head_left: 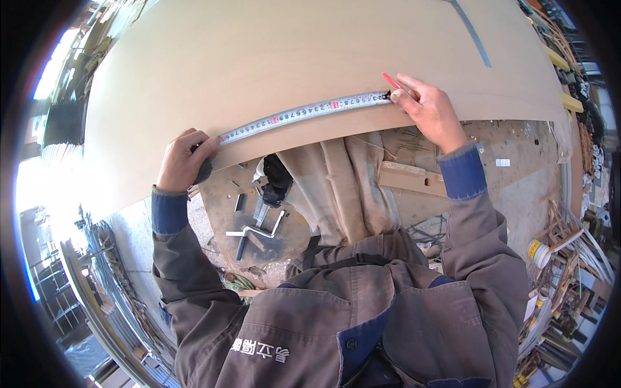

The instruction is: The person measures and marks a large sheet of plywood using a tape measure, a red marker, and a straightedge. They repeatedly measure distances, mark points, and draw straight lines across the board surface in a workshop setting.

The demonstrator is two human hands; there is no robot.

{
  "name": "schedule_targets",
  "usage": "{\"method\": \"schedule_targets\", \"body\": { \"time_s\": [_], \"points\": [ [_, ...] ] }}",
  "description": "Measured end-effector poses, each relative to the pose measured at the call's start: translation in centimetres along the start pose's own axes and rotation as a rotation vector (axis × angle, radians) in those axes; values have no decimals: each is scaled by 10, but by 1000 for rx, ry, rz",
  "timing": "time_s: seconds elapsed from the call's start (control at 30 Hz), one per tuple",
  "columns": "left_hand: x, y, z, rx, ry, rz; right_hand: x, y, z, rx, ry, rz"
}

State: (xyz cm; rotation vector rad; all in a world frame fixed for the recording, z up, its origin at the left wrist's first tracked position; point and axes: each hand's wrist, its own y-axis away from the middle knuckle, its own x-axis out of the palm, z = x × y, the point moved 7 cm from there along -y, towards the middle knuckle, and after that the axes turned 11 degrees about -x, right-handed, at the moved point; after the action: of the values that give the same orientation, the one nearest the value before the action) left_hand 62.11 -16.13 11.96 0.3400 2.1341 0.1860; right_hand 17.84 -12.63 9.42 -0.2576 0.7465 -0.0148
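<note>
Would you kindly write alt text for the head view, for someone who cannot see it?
A steel tape measure lies stretched across a large tan board between a person's left hand and right hand, the right gripping a red pencil-like stick. A pale bent rod lies below.

Head-worn fisheye — looks down past jacket (304, 317) onto hands (432, 113), board (259, 58) — close range.
</note>
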Motion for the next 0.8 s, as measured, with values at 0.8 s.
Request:
{"method": "schedule_targets", "body": {
  "time_s": [0.8],
  "points": [
    [8, -19, -2, -186, -146, -137, 12, -25, 13, 31, 178, 133]
  ]
}}
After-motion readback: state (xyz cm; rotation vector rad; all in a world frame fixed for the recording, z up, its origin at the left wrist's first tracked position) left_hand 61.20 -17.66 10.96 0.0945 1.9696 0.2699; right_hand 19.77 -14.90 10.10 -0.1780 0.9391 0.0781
